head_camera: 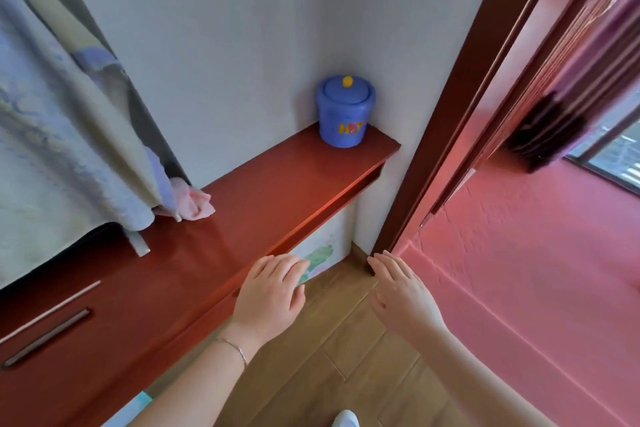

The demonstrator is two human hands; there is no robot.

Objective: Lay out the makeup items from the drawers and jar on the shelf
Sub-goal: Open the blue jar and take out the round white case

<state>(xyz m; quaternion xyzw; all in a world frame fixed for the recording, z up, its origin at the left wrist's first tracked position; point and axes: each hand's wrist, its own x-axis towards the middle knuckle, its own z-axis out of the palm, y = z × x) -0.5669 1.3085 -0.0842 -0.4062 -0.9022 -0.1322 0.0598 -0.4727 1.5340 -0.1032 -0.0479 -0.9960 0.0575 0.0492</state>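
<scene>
1. The blue lidded jar [345,113] stands upright at the far end of the red-brown shelf [242,204], tucked into the corner where the two walls meet. Its lid, with a small yellow knob, is on, and orange lettering shows on its front.
2. Your left hand [270,291] hovers just off the shelf's front edge, palm down, fingers straight and relaxed, holding nothing. A thin bracelet [232,347] circles that wrist.
3. Your right hand [401,291] is held out beside it over the wooden floor [329,354], fingers extended and together, also holding nothing. Both hands are well apart from the jar.
4. A drawer front with a long bar handle [46,336] shows at the lower left, closed.
5. A patterned cloth [59,135] hangs over the shelf's left part, with a crumpled pink cloth [195,203] lying on the shelf at its edge.
6. A dark brown door frame [460,107] rises to the right, with a pink wall [519,270] beyond it.
</scene>
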